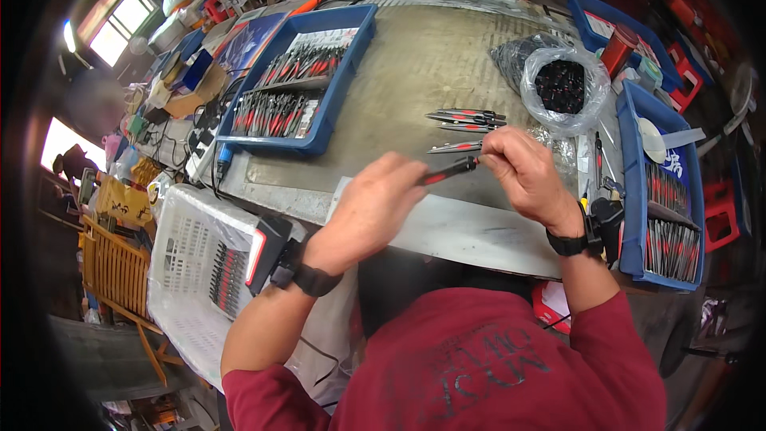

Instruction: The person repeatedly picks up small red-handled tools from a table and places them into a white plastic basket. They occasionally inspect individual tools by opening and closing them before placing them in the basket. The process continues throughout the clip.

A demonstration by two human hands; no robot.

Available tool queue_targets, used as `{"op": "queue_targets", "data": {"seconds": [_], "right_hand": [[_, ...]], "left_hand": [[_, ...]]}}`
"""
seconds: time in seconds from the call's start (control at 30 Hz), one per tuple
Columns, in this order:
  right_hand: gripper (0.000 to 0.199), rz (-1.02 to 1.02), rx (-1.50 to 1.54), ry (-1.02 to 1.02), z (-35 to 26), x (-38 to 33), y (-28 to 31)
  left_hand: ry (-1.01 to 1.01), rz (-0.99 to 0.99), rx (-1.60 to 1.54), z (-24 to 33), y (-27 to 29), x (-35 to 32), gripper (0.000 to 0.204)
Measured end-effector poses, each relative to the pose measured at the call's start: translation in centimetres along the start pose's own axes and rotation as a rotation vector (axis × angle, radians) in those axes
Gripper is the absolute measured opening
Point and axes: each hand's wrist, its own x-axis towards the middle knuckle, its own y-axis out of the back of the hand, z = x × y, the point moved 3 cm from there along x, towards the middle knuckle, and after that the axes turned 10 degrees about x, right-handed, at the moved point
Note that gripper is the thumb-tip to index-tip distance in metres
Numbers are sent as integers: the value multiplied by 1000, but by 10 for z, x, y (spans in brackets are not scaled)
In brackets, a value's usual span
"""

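Between the fingers of my left hand [375, 199] is a slim black-and-red pen-shaped piece [447, 172], held slanting above the table's near edge. My right hand [523, 172] is closed in a pinch at the far end of that piece; what its fingertips grip is too small to make out. Just beyond my hands, several silver, black and red pen-shaped pieces [469, 118] lie side by side on the table [415, 56]. One more such piece [456, 147] lies nearer, beside my right fingers. A clear plastic bag [594, 76] behind my right hand holds many small black-and-red parts [560, 86].
A blue tray [323, 137] of similar pieces stands at the table's left, another blue tray [630, 191] at the right. On the left below the table edge is a white basket [179, 247], plastic-lined, with a row of pieces. A blue-handled tool [224, 161] lies near the left tray.
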Motion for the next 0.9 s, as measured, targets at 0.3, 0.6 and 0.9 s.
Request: {"op": "queue_targets", "data": {"seconds": [0.3, 0.6, 0.9], "right_hand": [[19, 374, 673, -468, 4, -23, -40], [19, 46, 782, -726, -13, -41, -85], [15, -37, 810, -647, -20, -35, -73]], "left_hand": [[420, -155, -480, -7, -15, -13, 15], [638, -38, -934, 2, -13, -21, 16], [495, -65, -596, -7, -12, -27, 23]]}}
